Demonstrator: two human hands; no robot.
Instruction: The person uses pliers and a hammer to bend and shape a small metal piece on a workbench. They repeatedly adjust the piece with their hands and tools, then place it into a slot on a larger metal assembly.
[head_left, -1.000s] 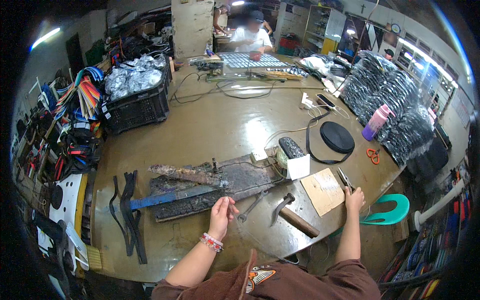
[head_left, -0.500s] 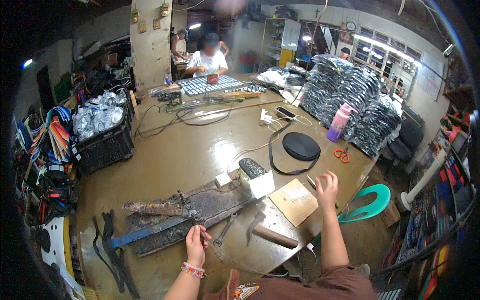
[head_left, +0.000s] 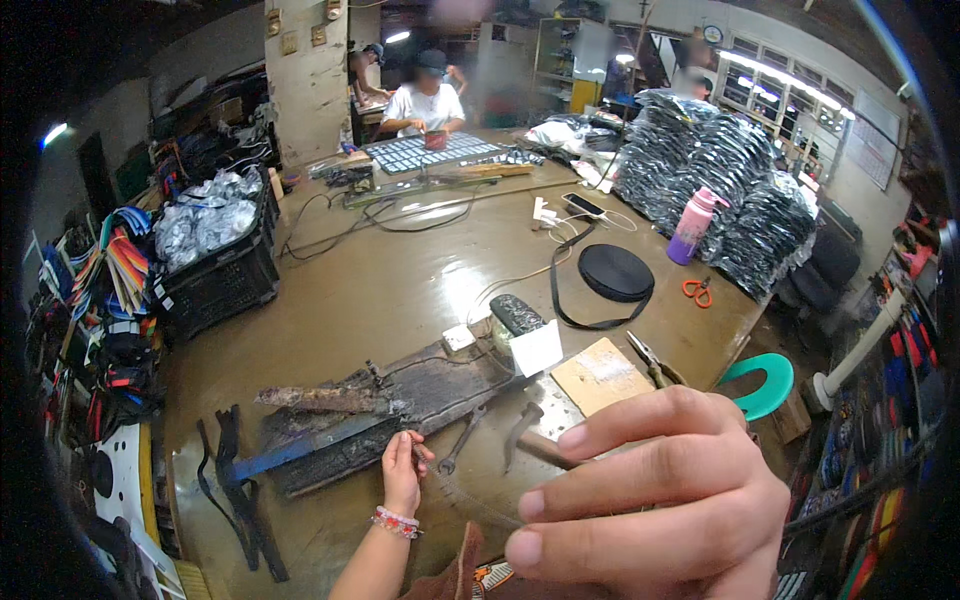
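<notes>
My left hand (head_left: pixel 403 478), with a beaded bracelet, pinches a thin brownish piece with a fine wire trailing right from it; its kind is unclear. Just beyond lies a dark, grimy cutting base (head_left: pixel 440 375) with a long blue metal bar (head_left: pixel 300 447). Large and close to the camera, my right hand (head_left: pixel 660 500) is empty, its fingers spread. It hides most of a hammer, whose head (head_left: pixel 518 437) still shows. Between the hands rests a wrench (head_left: pixel 461 442). Past my right fingers are a tan board (head_left: pixel 605 372) and pliers (head_left: pixel 652 362).
Black straps (head_left: pixel 240 490) lie at the table's left. Farther off are a black webbing roll (head_left: pixel 615 272), orange scissors (head_left: pixel 697 292), a pink-purple bottle (head_left: pixel 694 228), a phone (head_left: pixel 583 205) and bagged stacks (head_left: pixel 690 150). A black crate (head_left: pixel 220 285) stands left; a co-worker (head_left: pixel 425 105) works across the table.
My right hand has come from above the board toward the camera, uncovering the pliers and covering the hammer's handle. My left hand keeps its pinch. The view has shifted slightly.
</notes>
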